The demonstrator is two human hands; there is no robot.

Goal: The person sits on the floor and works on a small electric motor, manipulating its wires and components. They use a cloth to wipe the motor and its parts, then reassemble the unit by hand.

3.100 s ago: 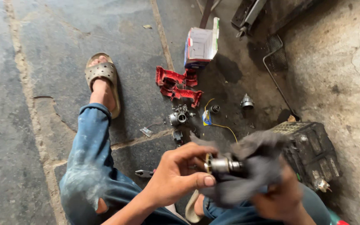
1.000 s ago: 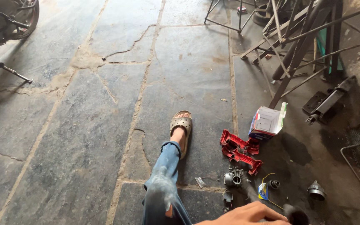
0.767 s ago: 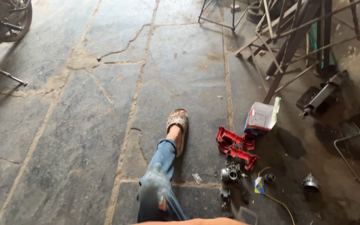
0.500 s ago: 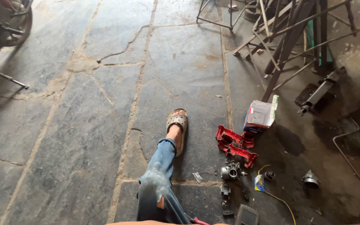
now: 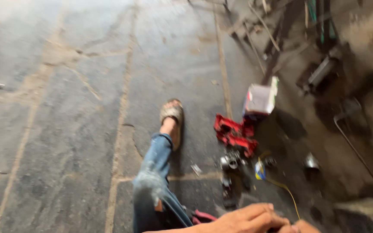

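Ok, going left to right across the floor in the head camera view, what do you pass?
Sandalled foot → red plastic part → white box → small metal cone → bent metal rod.

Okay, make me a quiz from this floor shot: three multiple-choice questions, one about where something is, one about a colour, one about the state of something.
1. Where does the white box stand relative to the red part?
A. Just beyond it, farther from the person
B. Under the sandal
C. In the left hand

2. What colour is the thin wire trailing across the floor?
A. Blue
B. Yellow
C. White

3. How is the knee of the jeans?
A. Intact and dark
B. Covered by a cloth
C. Worn pale and torn

Answers: 1 A, the box sits past the red part toward the far wall. 2 B, the wire shows yellow near the small metal pieces. 3 C, the fabric looks frayed and whitish there.
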